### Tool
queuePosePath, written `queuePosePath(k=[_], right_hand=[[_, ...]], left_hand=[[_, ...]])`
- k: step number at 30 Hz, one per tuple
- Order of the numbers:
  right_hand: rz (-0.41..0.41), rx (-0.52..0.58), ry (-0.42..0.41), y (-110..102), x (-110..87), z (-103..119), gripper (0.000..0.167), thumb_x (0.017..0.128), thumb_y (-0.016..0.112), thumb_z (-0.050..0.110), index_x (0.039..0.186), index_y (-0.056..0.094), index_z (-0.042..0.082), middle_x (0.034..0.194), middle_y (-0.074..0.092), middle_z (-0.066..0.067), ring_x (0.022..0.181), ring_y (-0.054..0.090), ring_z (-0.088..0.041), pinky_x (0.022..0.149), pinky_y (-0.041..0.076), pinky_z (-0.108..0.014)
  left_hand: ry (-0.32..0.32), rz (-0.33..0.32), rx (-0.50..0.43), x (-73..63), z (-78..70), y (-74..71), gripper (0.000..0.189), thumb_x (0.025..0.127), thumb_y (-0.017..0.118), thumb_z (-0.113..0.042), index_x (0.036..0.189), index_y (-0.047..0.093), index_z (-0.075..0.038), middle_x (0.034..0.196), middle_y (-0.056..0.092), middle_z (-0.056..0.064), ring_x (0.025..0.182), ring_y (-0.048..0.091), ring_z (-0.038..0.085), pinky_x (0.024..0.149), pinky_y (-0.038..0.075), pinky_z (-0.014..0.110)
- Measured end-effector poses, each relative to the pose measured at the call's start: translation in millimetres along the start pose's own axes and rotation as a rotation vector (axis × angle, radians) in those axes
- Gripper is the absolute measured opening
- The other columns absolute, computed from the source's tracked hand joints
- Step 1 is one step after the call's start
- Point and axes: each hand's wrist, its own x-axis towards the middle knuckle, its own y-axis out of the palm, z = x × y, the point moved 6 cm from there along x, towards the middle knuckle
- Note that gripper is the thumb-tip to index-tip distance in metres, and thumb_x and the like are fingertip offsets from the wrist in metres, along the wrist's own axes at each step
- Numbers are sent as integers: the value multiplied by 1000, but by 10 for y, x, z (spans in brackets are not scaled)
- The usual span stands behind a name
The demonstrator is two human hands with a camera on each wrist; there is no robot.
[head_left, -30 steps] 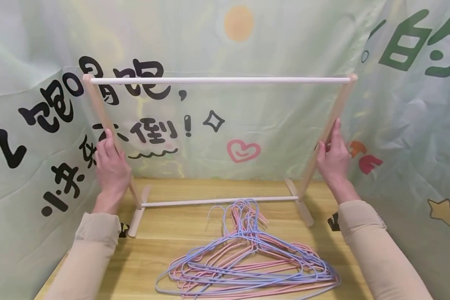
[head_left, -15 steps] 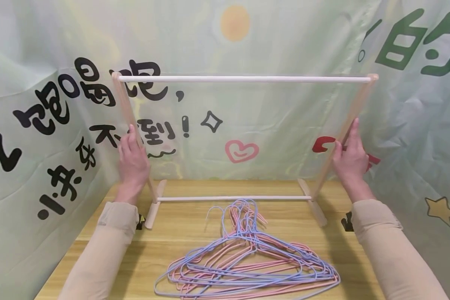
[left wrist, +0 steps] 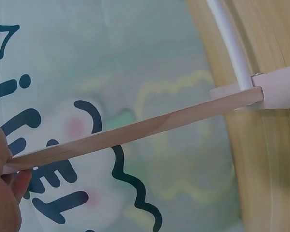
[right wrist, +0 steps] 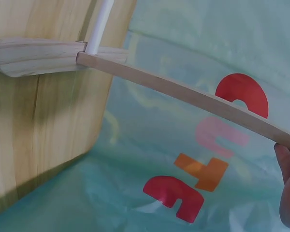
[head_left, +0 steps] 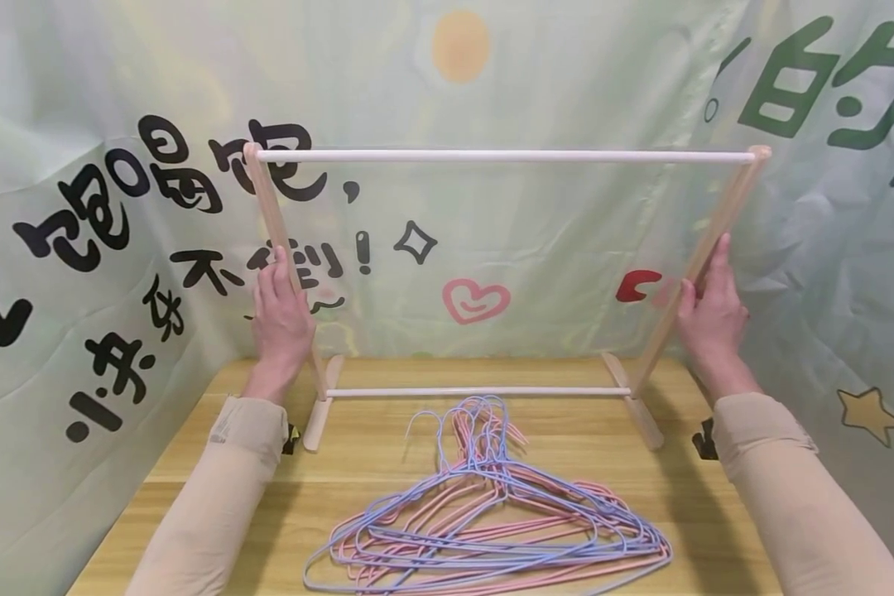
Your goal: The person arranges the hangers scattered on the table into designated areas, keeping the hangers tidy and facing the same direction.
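Holding the rack (head_left: pixel 503 156) by its uprights (head_left: pixel 725 220), fingers of your left hand (head_left: pixel 283 321) and right hand (head_left: pixel 713 323) likely balance it; hangers (head_left: pixel 492 544) lie in front of the rack.

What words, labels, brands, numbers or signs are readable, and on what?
Backdrop, black: "饱喝饱,"; preceding character cut off.
Backdrop, black, below: "快乐不倒!"; "倒" partly behind the rack.
Backdrop, right, green: "的"; neighbours incomplete.
Red, pink and orange backdrop shapes: can't tell whether letters.
Yellow mark by the left cuff: too small to read.
No readable brands or numbers.
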Motion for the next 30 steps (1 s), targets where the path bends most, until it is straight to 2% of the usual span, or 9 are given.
queuePosePath(k=[4,10,14,19,21,24,27,28,30], right_hand=[[58,-4,45,17,7,-3,74,107,54,13,168,12,15,128,51,-33,86,50,-53,70,39,-69],[138,9,109,13,-11,6,77,108,51,13,169,4,18,138,48,-30,97,52,-53,82,44,-69],[157,18,110,2,-12,14,78,107,50,11,169,3,18,145,45,-29,98,54,-54,85,46,-70],[162,56,123,-18,-43,-4,79,104,49,10,169,4,21,160,37,-18,106,59,-51,88,49,-68],[160,64,124,-34,-67,-3,79,104,50,10,169,6,22,163,34,-13,109,60,-48,84,50,-60],[145,63,108,-66,-104,19,78,103,52,11,169,11,23,163,34,-10,113,62,-43,82,51,-32],[107,80,86,-111,-140,60,76,102,55,11,168,18,25,164,35,-6,117,63,-40,84,41,-11],[92,96,82,-126,-154,73,76,102,56,10,168,21,25,164,34,-5,118,63,-37,85,37,-7],[54,135,65,-161,-188,107,74,101,58,7,166,27,21,164,35,-4,115,62,-29,86,36,-7]], left_hand=[[6,-3,-20,-6,9,-18,78,100,60,2,165,21,-15,142,43,22,122,50,43,65,54,55],[53,-24,-34,-8,0,-27,76,100,59,2,165,22,-13,141,43,24,115,51,43,63,53,53],[83,-50,-31,-14,2,-35,76,99,59,3,164,23,-11,139,44,25,110,52,43,62,52,51],[145,-89,5,-22,5,-54,75,96,60,0,163,26,-8,136,46,27,106,53,45,60,51,52],[171,-108,13,-22,3,-73,76,94,61,-2,161,27,-6,136,46,27,106,54,46,63,51,54],[205,-153,10,-16,6,-112,76,90,62,-3,159,31,-4,137,47,28,108,54,47,70,52,57],[232,-192,10,-5,-1,-165,75,88,62,-5,157,33,-2,139,47,29,110,54,49,80,51,59],[241,-202,9,3,-11,-186,74,88,62,-5,157,34,-1,140,47,29,112,53,49,83,51,59],[255,-213,9,22,-41,-232,73,88,62,-6,156,35,0,142,47,29,114,53,49,89,50,58]])
